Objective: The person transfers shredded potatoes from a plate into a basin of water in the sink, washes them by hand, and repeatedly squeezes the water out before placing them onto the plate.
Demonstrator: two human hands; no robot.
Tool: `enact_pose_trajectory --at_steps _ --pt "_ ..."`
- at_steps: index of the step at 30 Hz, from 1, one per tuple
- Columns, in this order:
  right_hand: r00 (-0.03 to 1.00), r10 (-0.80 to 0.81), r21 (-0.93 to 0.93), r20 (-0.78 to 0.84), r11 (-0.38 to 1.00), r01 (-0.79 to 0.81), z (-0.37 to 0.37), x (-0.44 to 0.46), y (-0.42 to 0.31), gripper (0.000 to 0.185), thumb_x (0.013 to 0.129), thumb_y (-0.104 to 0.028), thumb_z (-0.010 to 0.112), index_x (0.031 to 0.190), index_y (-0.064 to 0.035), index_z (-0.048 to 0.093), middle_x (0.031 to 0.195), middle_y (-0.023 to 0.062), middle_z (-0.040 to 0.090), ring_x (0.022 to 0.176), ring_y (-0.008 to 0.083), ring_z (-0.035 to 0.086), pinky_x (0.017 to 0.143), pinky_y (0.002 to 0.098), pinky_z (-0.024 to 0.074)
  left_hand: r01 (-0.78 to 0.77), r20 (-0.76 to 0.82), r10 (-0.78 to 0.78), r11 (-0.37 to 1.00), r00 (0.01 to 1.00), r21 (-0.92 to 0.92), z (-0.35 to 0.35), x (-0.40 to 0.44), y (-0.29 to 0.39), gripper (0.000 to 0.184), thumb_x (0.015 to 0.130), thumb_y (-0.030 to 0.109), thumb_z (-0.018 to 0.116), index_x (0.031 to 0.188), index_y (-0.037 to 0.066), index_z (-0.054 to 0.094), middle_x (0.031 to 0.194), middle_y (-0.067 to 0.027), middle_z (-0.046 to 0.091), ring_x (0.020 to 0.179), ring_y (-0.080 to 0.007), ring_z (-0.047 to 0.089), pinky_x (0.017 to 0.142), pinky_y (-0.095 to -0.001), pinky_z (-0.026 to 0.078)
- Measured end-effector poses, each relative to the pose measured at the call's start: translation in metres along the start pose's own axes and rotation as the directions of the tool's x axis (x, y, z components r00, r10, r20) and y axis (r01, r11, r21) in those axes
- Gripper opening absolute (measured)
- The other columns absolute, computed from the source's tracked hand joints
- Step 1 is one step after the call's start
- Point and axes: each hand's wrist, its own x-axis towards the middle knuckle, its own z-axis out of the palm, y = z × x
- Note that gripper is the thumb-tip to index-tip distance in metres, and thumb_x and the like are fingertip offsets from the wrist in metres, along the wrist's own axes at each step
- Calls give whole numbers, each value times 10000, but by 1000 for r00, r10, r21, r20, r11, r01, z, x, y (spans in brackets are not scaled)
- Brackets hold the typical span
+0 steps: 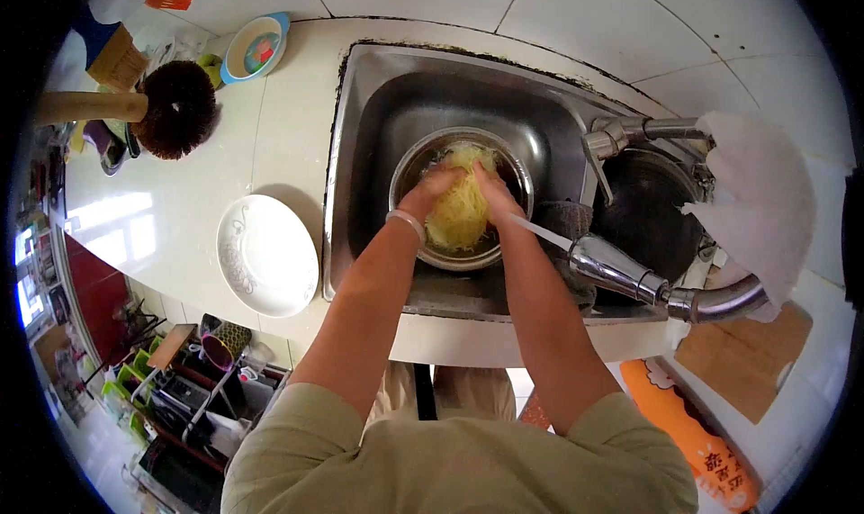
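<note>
A round metal bowl (402, 165) stands in the stainless steel sink, holding water and a heap of pale yellow shredded potato (459, 212). My left hand (436, 188) presses on the heap from the left, fingers curled round the shreds. From the right, my right hand (492, 193) grips the same heap, so the shreds are squeezed between both palms. Fingertips are partly hidden in the potato. A chrome faucet (616, 266) points in from the right, and a white streak that looks like running water reaches from its mouth to my right wrist.
The sink (367, 86) has a second basin at right with a dark round pan (643, 203). A grey cloth (567, 219) lies over the divider. On the counter at left are a white plate (267, 257), a small blue-rimmed bowl (256, 48) and a brown scrub brush (177, 109).
</note>
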Motion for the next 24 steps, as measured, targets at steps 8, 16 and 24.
enact_pose_trajectory --at_steps 8,16,24 --pt "973 -226 200 37 956 214 -17 -54 2 553 754 -275 692 1199 -13 493 1225 156 484 1078 268 497 868 372 412 -307 21 307 944 952 124 9 -71 16 638 708 160 686 1287 70 434 1247 -196 469 1160 -269 459 925 -371 398" --pt "786 -618 -983 3 143 116 29 -41 60 502 762 -254 619 1180 -15 477 1192 259 463 1216 404 334 961 561 304 54 -59 48 96 997 994 40 -94 10 774 836 211 582 1439 141 102 1472 -219 36 1289 -452 228 1041 -537 253" --pt "933 -319 -603 -167 781 159 3 1 36 507 667 -197 729 1102 -1 558 1130 164 542 1040 348 513 880 427 421 16 -41 58 386 997 922 17 -58 30 576 770 239 643 1292 117 434 1290 -238 413 1211 -405 376 924 -418 426"
